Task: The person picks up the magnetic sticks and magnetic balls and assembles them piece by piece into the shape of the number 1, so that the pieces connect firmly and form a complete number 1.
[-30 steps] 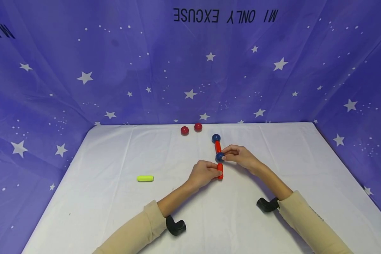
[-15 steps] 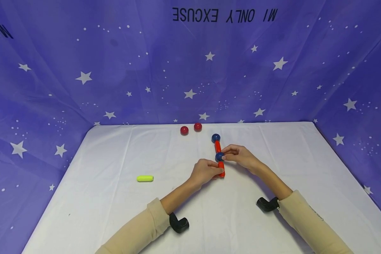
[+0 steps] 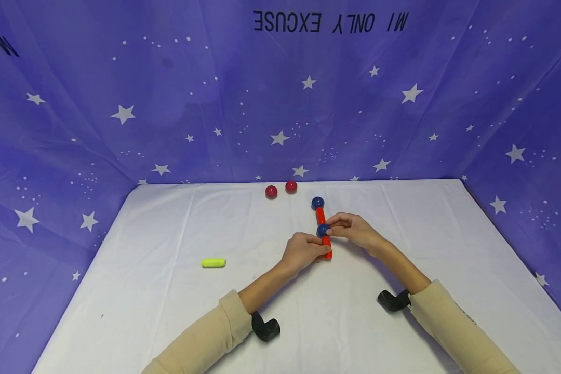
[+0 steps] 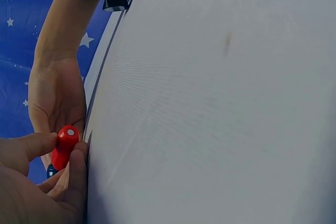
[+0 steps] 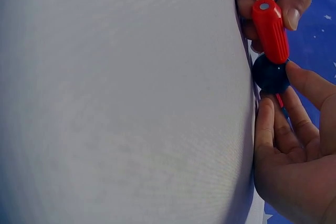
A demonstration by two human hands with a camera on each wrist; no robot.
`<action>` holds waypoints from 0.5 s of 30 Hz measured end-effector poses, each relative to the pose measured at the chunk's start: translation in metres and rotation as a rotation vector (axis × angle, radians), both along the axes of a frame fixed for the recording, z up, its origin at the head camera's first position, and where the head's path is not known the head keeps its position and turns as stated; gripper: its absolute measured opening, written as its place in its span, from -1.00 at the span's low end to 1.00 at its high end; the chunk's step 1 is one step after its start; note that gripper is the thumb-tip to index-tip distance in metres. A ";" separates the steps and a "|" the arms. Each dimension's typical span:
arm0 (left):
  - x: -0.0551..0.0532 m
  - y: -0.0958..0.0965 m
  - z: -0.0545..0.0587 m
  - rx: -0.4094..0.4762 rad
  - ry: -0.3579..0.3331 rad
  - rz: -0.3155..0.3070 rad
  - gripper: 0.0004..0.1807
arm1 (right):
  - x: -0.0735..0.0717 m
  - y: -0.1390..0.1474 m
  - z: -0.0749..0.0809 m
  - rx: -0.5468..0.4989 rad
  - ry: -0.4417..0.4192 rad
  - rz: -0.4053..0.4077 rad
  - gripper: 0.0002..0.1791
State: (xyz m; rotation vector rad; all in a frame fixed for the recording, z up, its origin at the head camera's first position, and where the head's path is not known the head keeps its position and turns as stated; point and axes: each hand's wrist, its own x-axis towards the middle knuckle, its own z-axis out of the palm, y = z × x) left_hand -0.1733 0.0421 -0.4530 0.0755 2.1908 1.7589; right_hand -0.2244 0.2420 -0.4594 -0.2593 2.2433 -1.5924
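Observation:
In the head view my left hand pinches a red ribbed rod between thumb and fingers. Its far end touches a dark blue ball, which my right hand holds from the right side. Beyond that ball a second red rod runs to another blue ball, so the pieces form a nearly straight line. The right wrist view shows the near red rod against the blue ball. A small silvery disc marks the rod's free end, also visible on the red rod in the left wrist view.
Two dark red balls lie close together at the table's far edge. A yellow-green rod lies left of my left hand. White cloth covers the table, and a purple starry curtain stands around it.
My left hand has moved the near red rod slightly away from me and to the right; a gap between it and the blue ball has closed. The right hand has stayed in place.

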 end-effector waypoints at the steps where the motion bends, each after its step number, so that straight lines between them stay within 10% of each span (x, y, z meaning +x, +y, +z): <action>1: 0.000 0.000 0.000 0.003 -0.003 0.003 -0.85 | 0.000 0.000 0.000 0.002 -0.001 -0.002 -0.61; 15: -0.002 0.001 0.000 -0.018 -0.012 0.003 -0.85 | -0.001 0.001 -0.001 0.010 0.003 0.005 -0.60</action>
